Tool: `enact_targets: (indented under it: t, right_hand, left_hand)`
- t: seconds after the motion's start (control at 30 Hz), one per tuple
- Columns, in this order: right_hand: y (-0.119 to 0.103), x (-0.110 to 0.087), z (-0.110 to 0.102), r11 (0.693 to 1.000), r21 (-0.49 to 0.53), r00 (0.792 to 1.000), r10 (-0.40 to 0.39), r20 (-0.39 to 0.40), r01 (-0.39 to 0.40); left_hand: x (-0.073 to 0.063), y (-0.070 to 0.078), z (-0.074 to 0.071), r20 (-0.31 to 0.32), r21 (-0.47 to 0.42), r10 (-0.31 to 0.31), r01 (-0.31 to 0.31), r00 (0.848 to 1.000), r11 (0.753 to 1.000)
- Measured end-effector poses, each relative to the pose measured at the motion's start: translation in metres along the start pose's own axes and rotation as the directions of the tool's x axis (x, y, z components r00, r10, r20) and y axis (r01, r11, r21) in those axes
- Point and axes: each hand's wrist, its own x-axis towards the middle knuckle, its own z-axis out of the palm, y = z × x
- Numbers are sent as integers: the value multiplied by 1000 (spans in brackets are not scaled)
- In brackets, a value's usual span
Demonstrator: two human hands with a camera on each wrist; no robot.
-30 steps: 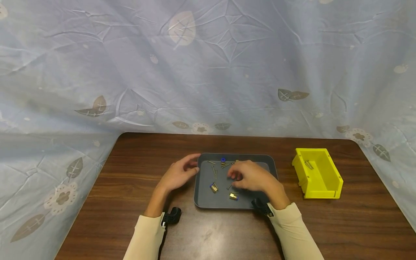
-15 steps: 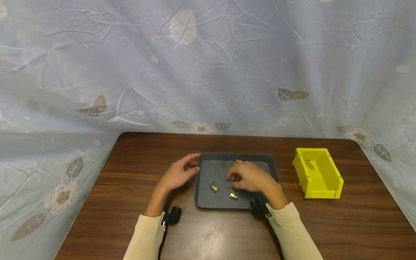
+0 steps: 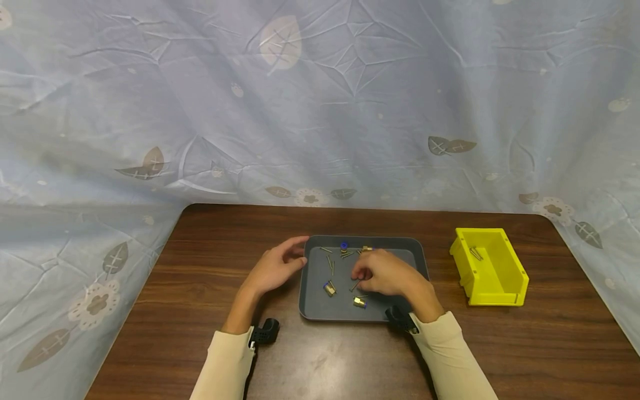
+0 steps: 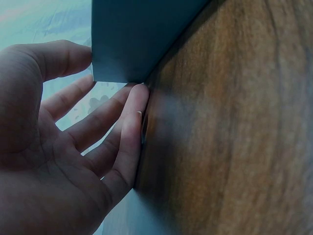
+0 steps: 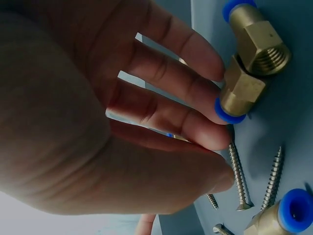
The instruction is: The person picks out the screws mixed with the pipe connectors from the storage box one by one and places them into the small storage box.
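Observation:
My right hand (image 3: 387,272) is over the grey tray (image 3: 312,314). In the right wrist view, its thumb and fingertips (image 5: 215,139) pinch the pointed end of a screw (image 5: 238,176), whose flat head is lowest. From the head view, this screw (image 3: 355,286) slants out under the fingertips. Brass fittings with blue collars (image 5: 244,90) lie right beside the fingers. My left hand (image 3: 275,269) rests at the tray's left rim, thumb and fingers spread loosely. The left wrist view has the left thumb (image 4: 68,58) against the tray's wall (image 4: 132,44), other fingers low beside it.
Several screws (image 3: 332,268) and brass fittings (image 3: 359,302) lie scattered in the tray. To the right stands a yellow bin (image 3: 495,272) with a few screws (image 3: 475,254) inside. A patterned cloth (image 3: 320,111) hangs behind the wooden table (image 3: 320,361).
The screw at my right fingertips has tilted up a little, and that hand has shifted slightly. My left hand stays at the tray's rim.

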Motion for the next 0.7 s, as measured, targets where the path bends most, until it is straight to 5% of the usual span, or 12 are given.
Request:
enact_targets:
  t: [0.43, 0.7]
  right_hand:
    - [0, 3, -3, 997, 47, 998, 52, 46, -54]
    - [4, 15, -8, 994, 64, 987, 75, 140, -84]
  left_hand:
    - [0, -1, -1, 2, -10, 10, -10, 1000, 1000]
    - [-1, -1, 0, -3, -7, 16, -16, 1000, 1000]
